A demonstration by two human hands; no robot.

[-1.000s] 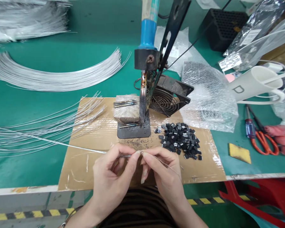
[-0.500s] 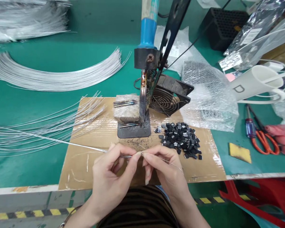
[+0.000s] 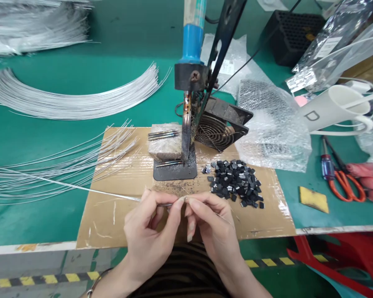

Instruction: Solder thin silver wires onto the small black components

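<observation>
My left hand (image 3: 151,231) pinches the end of a long thin silver wire (image 3: 81,187) that runs off to the left over the bench. My right hand (image 3: 209,225) pinches the same spot from the other side, fingertips touching the left ones; a fine strand trails back over its knuckles. Both hands hover over the front of a taped cardboard mat (image 3: 112,215). A heap of small black square parts (image 3: 234,182) lies just beyond my right hand. An upright soldering iron with a blue handle (image 3: 191,45) stands in a black stand (image 3: 174,169) straight ahead.
Loose silver wires (image 3: 65,165) fan out at the left, with a curved bundle (image 3: 74,99) behind. A small black fan (image 3: 220,128), bubble wrap (image 3: 272,124), a white tube (image 3: 332,108), orange scissors (image 3: 345,186), a screwdriver (image 3: 327,165) and a yellow pad (image 3: 313,200) sit right.
Both hands stay pinched together on the wire; the fingers have shifted only slightly and the view has drifted a little.
</observation>
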